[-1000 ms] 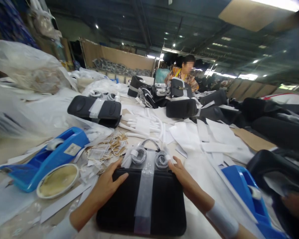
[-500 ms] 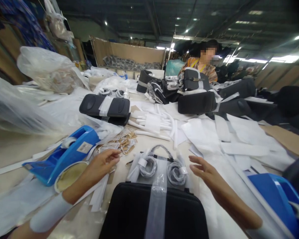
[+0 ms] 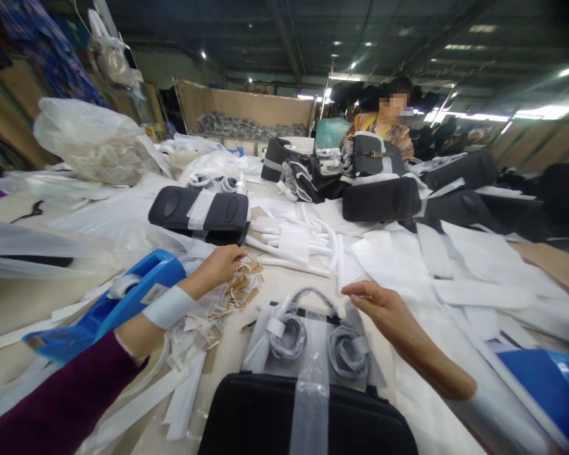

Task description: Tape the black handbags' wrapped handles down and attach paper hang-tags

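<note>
My left hand (image 3: 220, 268) is over the pile of brown hang tags (image 3: 241, 287) with white strings, its fingertips pinched together at the far strings; which tag they hold is hidden. In the air beside the bag's handle, my right hand (image 3: 378, 308) has its fingers stretched out and nothing in them. Before me lies a black bag (image 3: 265, 414), flap towards me, with a clear plastic band (image 3: 309, 385) down its middle. Its wrapped top handle (image 3: 313, 294) stands up at the far side. Two wrapped coils of strap (image 3: 288, 338) lie below that handle.
Blue tape dispensers stand at left (image 3: 142, 284) and right (image 3: 545, 385). Another black bag (image 3: 199, 212) lies beyond the tags, near white padding rolls (image 3: 294, 243). White sheets (image 3: 393, 259) cover the right side. A co-worker (image 3: 384, 123) is behind stacked black bags (image 3: 382, 199).
My left hand has moved forward and right from beside the bag to the hang tags, and its fingers have closed. My right hand has shifted slightly left and stays open.
</note>
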Demonstrator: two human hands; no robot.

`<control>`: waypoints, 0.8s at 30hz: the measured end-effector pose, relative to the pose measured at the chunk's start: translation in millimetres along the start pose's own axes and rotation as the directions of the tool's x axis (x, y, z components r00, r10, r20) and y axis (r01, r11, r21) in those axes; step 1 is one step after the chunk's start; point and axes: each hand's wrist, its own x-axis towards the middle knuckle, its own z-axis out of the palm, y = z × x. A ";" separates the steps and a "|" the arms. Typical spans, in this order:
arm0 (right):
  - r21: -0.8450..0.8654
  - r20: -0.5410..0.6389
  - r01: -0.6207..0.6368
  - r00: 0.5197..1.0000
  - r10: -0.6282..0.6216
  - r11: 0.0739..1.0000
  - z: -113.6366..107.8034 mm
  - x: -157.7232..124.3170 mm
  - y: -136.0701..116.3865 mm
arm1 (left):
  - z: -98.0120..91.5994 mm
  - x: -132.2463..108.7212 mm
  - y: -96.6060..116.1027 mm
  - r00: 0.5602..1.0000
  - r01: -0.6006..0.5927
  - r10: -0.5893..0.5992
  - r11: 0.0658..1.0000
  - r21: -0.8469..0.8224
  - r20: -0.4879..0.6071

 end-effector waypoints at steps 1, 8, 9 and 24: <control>0.003 0.009 0.008 1.000 -0.008 1.000 2.9 3.1 -2.0 | 1.1 10.0 0.6 1.000 -0.005 0.005 1.000 0.020 0.008; 0.043 0.001 0.011 1.000 -0.011 0.999 13.1 20.6 -6.0 | 15.3 58.0 -4.5 0.988 0.017 -0.043 0.985 0.171 0.151; 0.058 -0.003 0.005 1.000 -0.005 0.998 13.3 22.7 -5.9 | 18.2 62.5 -6.0 0.985 0.023 -0.055 0.982 0.187 0.165; 0.171 -0.020 -0.072 0.997 0.077 0.983 18.0 33.1 -0.4 | 43.9 97.6 -11.3 0.978 0.020 -0.057 0.983 0.181 0.199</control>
